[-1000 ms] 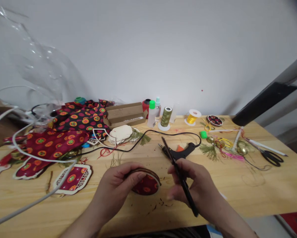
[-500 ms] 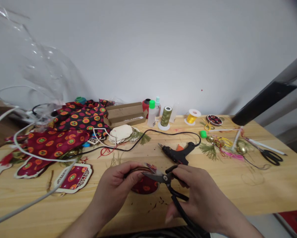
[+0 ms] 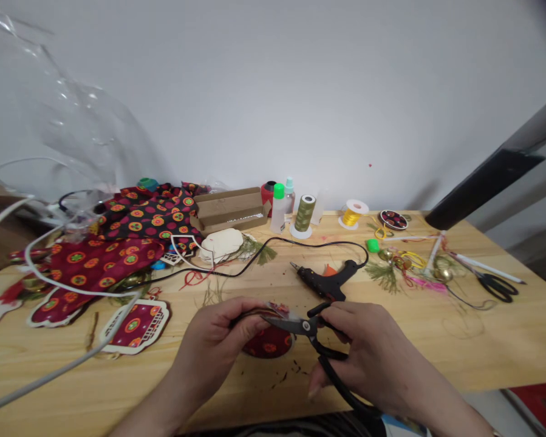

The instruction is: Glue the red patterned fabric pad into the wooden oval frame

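Note:
My left hand (image 3: 218,340) is closed, its thumb and fingers pinching a thin layered piece (image 3: 273,311) with a reddish patterned face and a pale edge. In my right hand (image 3: 368,358) are black-handled scissors (image 3: 305,326), whose blades point left to the edge of that piece, close to my left thumb. Whether the blades are cutting there I cannot tell. Below the blades shows a rounded dark red patterned piece (image 3: 270,343), partly hidden by my left hand and the scissors. Small dark scraps (image 3: 291,373) lie on the table beneath.
Behind my hands rests a black glue gun (image 3: 325,282) with its cord across the table (image 3: 436,346). Patterned fabric (image 3: 136,221) and a fabric-faced plaque (image 3: 136,328) are left. Bottles (image 3: 278,212) and thread spools (image 3: 304,215) stand behind. Other scissors (image 3: 495,286) lie right.
The scissors and my right hand have shifted very slightly to the right. My left hand keeps its hold in nearly the same place.

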The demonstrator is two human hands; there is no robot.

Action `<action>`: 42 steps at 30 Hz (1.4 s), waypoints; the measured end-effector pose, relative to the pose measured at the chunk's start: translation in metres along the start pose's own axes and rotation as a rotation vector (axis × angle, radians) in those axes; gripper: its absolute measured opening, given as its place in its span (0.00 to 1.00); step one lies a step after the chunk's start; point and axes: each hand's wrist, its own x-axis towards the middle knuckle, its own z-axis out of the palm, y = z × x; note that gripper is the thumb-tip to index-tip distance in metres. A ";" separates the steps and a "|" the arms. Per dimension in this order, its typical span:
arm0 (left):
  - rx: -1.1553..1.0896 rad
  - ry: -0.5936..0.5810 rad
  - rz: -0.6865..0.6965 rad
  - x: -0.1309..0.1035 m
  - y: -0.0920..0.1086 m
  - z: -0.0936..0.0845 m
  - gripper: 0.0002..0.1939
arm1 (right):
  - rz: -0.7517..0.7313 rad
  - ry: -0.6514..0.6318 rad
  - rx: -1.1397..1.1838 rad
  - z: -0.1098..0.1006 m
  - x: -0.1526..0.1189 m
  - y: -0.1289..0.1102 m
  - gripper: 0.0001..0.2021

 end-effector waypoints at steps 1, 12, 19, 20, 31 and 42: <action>-0.030 -0.003 -0.018 0.000 0.000 0.000 0.08 | -0.004 0.003 0.000 -0.001 0.000 0.000 0.21; 0.124 0.007 0.088 0.002 -0.004 0.001 0.05 | -0.064 -0.005 -0.096 -0.002 0.002 0.007 0.15; 0.212 0.007 0.129 0.003 -0.001 0.001 0.05 | -0.127 0.087 -0.163 0.001 0.003 0.016 0.16; 0.195 0.005 0.108 0.003 0.000 0.001 0.05 | -0.096 0.115 -0.124 0.002 0.003 0.015 0.16; 0.057 0.063 -0.043 -0.001 -0.001 0.006 0.06 | 0.281 0.200 0.811 0.030 0.017 -0.008 0.16; 0.073 0.019 -0.049 -0.002 -0.009 0.005 0.08 | 0.207 0.177 0.748 0.033 0.022 -0.013 0.09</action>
